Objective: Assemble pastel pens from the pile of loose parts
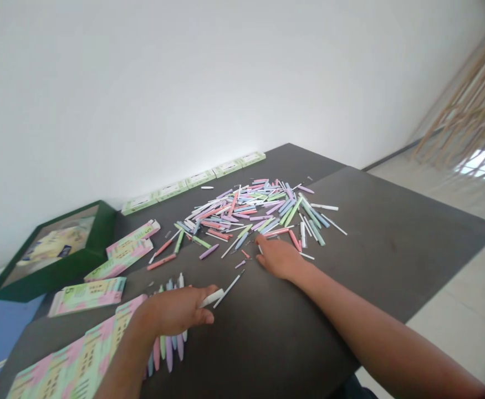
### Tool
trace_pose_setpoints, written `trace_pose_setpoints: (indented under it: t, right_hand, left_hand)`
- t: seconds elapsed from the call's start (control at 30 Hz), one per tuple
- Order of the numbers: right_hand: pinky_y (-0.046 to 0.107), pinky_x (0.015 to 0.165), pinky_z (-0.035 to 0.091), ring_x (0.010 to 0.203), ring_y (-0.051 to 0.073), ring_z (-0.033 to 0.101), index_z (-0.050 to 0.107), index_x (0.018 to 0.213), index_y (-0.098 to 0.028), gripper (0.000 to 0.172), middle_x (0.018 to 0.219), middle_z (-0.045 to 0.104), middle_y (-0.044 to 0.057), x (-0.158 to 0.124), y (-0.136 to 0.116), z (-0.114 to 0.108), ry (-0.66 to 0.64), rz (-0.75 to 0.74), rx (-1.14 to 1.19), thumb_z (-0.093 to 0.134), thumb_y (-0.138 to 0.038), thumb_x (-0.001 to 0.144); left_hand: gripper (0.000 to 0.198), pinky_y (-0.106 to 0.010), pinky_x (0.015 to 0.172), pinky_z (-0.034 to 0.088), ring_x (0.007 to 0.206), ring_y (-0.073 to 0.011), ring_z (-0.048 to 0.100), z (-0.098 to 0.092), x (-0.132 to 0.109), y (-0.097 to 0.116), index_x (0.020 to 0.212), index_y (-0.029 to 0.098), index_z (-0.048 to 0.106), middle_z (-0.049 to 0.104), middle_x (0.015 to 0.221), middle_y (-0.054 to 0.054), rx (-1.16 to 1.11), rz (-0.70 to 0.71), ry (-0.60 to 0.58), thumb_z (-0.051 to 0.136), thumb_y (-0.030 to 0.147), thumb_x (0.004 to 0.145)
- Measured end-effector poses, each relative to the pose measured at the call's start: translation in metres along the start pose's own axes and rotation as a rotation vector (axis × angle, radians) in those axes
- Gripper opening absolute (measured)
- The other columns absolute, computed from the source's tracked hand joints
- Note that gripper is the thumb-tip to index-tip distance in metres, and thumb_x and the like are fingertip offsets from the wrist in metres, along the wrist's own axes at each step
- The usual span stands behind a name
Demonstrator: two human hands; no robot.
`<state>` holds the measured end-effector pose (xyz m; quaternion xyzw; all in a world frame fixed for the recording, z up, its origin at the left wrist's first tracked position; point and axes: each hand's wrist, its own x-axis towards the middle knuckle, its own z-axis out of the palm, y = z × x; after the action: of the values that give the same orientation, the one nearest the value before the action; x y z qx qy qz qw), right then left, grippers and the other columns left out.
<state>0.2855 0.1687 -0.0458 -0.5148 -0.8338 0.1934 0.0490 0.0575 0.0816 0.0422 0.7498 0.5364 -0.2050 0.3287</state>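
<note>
My left hand (179,310) is closed around a white pen barrel (212,298), whose end points to the right. Close to that end, a thin pen refill (230,287) lies slanting on the table. Under and beside my left wrist, several assembled pens (169,349) in pink, green, blue and purple lie in a row, partly hidden. My right hand (279,256) rests at the near edge of a pile of loose pen parts (242,208). Its fingers are curled together, with a bit of white showing at the fingertips; what they grip is mostly hidden.
Flat pen boxes (171,190) line the wall at the back. Pink and green packs (88,296) lie on the left, with more overlapping at front left (71,360). A green open box (101,233) holds plastic packaging. The dark table (375,233) reaches far right.
</note>
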Motion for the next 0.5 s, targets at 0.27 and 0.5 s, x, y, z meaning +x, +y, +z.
trace_pose_setpoints:
  t: [0.27, 0.5]
  right_hand:
    - [0.03, 0.066, 0.037, 0.083, 0.023, 0.059, 0.054, 0.105, -0.017, 0.027, 0.098, 0.063, 0.012, -0.006, -0.012, -0.012, 0.24, -0.011, 0.18, 0.048, -0.035, 0.086]
    - [0.022, 0.052, 0.03, 0.062, 0.013, 0.052, 0.058, 0.091, -0.021, 0.017, 0.07, 0.06, -0.001, -0.029, -0.071, 0.004, -0.035, -0.444, 0.703, 0.058, -0.035, 0.081]
  left_hand:
    - [0.054, -0.031, 0.076, 0.046, 0.092, -0.0266, 0.063, -0.007, -0.001, 0.004, 0.131, 0.013, 0.043, 0.068, 0.102, -0.012, 0.02, -0.014, -0.04, 0.044, 0.04, 0.084]
    - [0.036, -0.035, 0.07, 0.047, 0.085, -0.0296, 0.064, -0.002, 0.01, 0.011, 0.108, 0.016, 0.062, 0.07, 0.097, -0.012, 0.062, -0.089, -0.043, 0.05, 0.035, 0.079]
